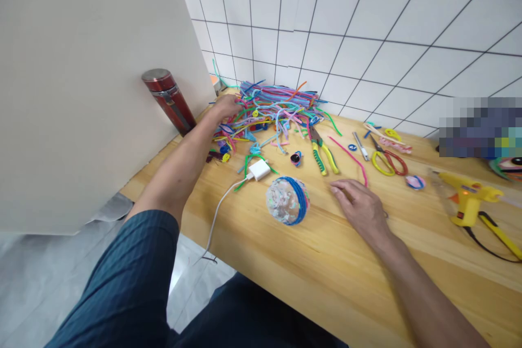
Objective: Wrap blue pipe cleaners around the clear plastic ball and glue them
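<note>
My left hand (227, 107) reaches into the left side of a heap of coloured pipe cleaners (285, 114); its fingertips are lost among the strands, so their grip cannot be made out. Resting on the wooden table, my right hand (361, 206) has its fingers loosely stretched out, with nothing seen in them. Between my hands sits a ball (287, 201), its left side pale and glue-smeared, with blue pipe cleaner wound round it and some pink at the right. A single pink pipe cleaner (353, 157) lies just beyond my right hand.
Green-yellow pliers (323, 153), a utility knife (361, 147), scissors (387, 160) and a yellow glue gun (468, 196) lie to the right. A white charger (259, 169) with a cable is near the ball. A red flask (169, 100) stands at left by the partition (89, 76).
</note>
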### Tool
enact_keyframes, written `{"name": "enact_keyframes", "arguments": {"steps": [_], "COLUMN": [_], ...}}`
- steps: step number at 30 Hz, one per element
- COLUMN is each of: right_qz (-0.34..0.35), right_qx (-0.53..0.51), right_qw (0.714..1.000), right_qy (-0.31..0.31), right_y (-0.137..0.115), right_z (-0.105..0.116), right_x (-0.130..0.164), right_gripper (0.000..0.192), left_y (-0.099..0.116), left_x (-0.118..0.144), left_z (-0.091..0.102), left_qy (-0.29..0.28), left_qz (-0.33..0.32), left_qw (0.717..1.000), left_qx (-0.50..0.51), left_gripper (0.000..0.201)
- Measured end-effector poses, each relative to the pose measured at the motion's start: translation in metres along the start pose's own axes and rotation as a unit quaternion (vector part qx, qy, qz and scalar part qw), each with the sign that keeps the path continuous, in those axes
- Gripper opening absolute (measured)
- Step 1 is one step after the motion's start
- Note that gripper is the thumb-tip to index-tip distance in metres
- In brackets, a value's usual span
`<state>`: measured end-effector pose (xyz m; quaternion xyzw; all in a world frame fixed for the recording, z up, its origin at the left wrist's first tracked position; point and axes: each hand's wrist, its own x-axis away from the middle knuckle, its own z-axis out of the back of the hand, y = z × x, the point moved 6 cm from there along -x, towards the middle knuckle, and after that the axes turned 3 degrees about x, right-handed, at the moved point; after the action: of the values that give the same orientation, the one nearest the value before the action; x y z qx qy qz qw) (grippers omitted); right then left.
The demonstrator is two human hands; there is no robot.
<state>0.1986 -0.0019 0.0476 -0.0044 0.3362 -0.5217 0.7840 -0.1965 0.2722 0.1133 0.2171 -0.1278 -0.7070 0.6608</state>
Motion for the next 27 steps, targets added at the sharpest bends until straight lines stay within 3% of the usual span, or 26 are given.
{"name": "enact_keyframes", "arguments": {"steps": [3, 7, 12, 17, 19, 21, 24, 27], "right_qz": [0.006, 0.018, 0.042, 0.055, 0.059, 0.061, 0.062, 0.064], "right_qx": [0.003, 0.008, 0.012, 0.026, 0.029, 0.033, 0.035, 0.036], "right_qw": [1.0, 1.0, 0.999, 0.998, 0.998, 0.997, 0.997, 0.997], "right_qy": [0.0, 0.006, 0.01, 0.01, 0.012, 0.015, 0.012, 0.007], "right_y": [0.003, 0.005, 0.003, 0.002, 0.002, 0.002, 0.002, 0.001], "right_z": [-0.001, -0.003, -0.006, -0.006, -0.006, -0.006, -0.006, -0.006], "right_x": [0.001, 0.002, 0.004, 0.004, 0.004, 0.004, 0.005, 0.004], "right_gripper": [0.02, 0.019, 0.019, 0.018, 0.019, 0.02, 0.02, 0.02], "left_y": [0.009, 0.028, 0.061, 0.088, 0.091, 0.087, 0.066, 0.032], "left_x": [0.002, 0.002, -0.002, -0.01, -0.009, -0.009, -0.013, -0.013], "left_z": [0.014, 0.046, 0.095, 0.122, 0.123, 0.114, 0.082, 0.058], "left_qy": [0.013, 0.067, 0.209, 0.289, 0.33, 0.334, 0.235, 0.176], "left_qz": [0.018, 0.013, -0.042, -0.104, -0.113, -0.091, -0.022, 0.03], "left_qw": [0.998, 0.979, 0.964, 0.94, 0.925, 0.927, 0.967, 0.983], "left_qx": [0.066, 0.192, 0.161, 0.145, 0.149, 0.143, 0.095, 0.049], "left_gripper": [0.028, 0.019, 0.015, 0.023, 0.025, 0.025, 0.021, 0.012]}}
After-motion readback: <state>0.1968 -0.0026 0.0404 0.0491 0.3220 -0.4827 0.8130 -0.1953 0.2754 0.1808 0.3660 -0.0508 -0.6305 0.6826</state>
